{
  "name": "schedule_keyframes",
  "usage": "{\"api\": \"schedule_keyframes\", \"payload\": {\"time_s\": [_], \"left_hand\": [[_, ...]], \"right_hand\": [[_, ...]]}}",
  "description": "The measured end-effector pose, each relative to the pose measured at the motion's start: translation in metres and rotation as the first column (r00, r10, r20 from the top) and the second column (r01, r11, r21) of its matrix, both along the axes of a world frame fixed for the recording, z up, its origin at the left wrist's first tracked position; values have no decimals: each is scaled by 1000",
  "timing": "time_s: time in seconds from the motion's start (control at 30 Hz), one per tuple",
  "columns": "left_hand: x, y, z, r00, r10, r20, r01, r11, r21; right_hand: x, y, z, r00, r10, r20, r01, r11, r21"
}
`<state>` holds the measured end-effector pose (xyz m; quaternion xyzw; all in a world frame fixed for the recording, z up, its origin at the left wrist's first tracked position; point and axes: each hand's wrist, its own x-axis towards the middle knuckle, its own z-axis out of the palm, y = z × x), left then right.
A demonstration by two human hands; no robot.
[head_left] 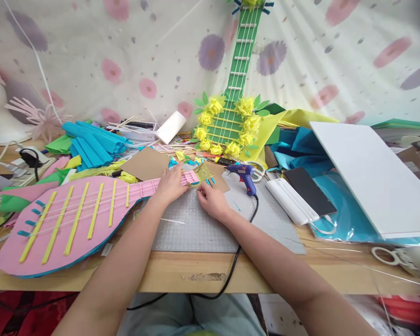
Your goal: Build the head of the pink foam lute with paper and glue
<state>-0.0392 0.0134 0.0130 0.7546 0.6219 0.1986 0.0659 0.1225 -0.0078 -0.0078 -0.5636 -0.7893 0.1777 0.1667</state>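
A pink paper lute (pixel 94 205) with yellow strips and thin white strings lies across the left of the table, its blue edge showing below. My left hand (pixel 170 184) is closed over its pink neck, near the top end. Beside it, at the yellow-green head (pixel 203 173) with small blue pegs, my right hand (pixel 212 199) has its fingers curled in a pinch. What sits between those fingertips is too small to make out. Just right of the head, a blue glue gun (pixel 245 176) lies on the grey cutting mat (pixel 196 235), its black cord running down over the table edge.
A green instrument (pixel 240 74) with yellow paper flowers leans against the curtain. White scissors (pixel 257 171), a white power bank (pixel 292 200), a black phone (pixel 310 190) and a white board (pixel 374 182) lie on the right. Blue crepe paper (pixel 94 142) and brown cardboard (pixel 147 163) lie behind the lute.
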Motion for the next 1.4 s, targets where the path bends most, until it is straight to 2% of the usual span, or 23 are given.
{"api": "schedule_keyframes", "payload": {"time_s": [0.23,0.57,0.9,1.2,1.4], "left_hand": [[-1,2,-3,1000,-10,-26,10,1000,24],[2,-2,3,1000,5,25,-5,1000,31],[1,-1,-3,1000,1,8,-1,999,35],[1,-1,-6,1000,-2,-28,3,999,52],[2,-2,-2,999,-14,-34,16,999,45]], "right_hand": [[0,-1,0,1000,11,14,-11,1000,27],[2,1,-3,1000,-24,17,24,999,27],[2,3,-6,991,-61,-118,62,998,2],[4,4,-8,990,-56,-128,58,998,13],[2,3,-5,993,-79,-93,79,997,-2]]}}
